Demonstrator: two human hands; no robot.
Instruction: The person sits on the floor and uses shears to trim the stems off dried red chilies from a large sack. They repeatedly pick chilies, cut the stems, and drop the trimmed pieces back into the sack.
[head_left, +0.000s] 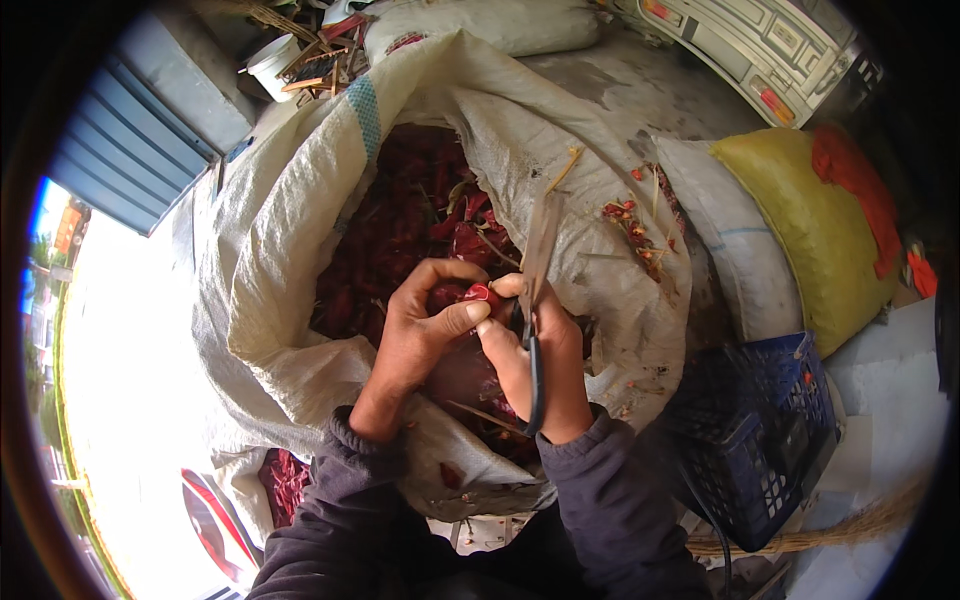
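My left hand (420, 322) grips a dried red chili pepper (480, 294) between thumb and fingers. Close against it, my right hand (544, 352) has its thumb and forefinger tips at the pepper's end. A pair of scissors (541, 240) with black handles hangs on my right hand, blades pointing up and away from me. Whether the right fingertips pinch the pepper or its stem is hard to tell. Below both hands, a large white woven sack (285, 277) gapes around a heap of dark red dried chilies (409, 195).
Chili scraps and stems (637, 232) lie on the sack's right flap. To the right are a blue plastic crate (750, 435), a yellow sack (802, 217) and a white sack (739, 232). A white bucket (274, 64) stands at the back left, a vehicle (772, 52) at the back right.
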